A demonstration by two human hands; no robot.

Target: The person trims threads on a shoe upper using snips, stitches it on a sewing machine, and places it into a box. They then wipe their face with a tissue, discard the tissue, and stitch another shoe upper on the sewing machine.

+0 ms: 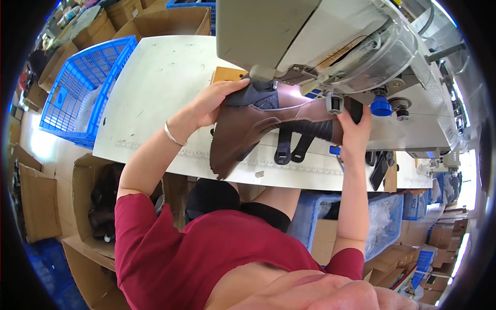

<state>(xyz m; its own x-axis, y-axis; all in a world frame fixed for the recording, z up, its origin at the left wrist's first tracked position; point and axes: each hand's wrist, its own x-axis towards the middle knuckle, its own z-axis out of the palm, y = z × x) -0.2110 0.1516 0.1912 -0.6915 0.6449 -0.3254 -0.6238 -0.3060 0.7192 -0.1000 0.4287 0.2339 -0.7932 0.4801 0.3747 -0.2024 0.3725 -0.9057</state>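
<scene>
A brown leather boot upper (242, 129) with dark grey and black panels lies across the sewing machine's white table, under the machine head (263, 72). At its left part, my left hand (212, 101) is closed on the dark panel, thumb on top and most fingers hidden beneath. The other end is in my right hand (356, 129), its thumb near the presser area and its fingers wrapped round the dark edge. Two black straps (283, 147) with slotted ends stick out below the upper, toward me. A bright lamp lights the leather near the needle, which I cannot make out.
The white table (155, 77) has a ruler strip along its near edge. A blue plastic crate (82, 93) stands at the left. Dark tools (380, 170) lie at the right. Cardboard boxes (85, 181) and a blue bin (310, 206) are below the table's edge.
</scene>
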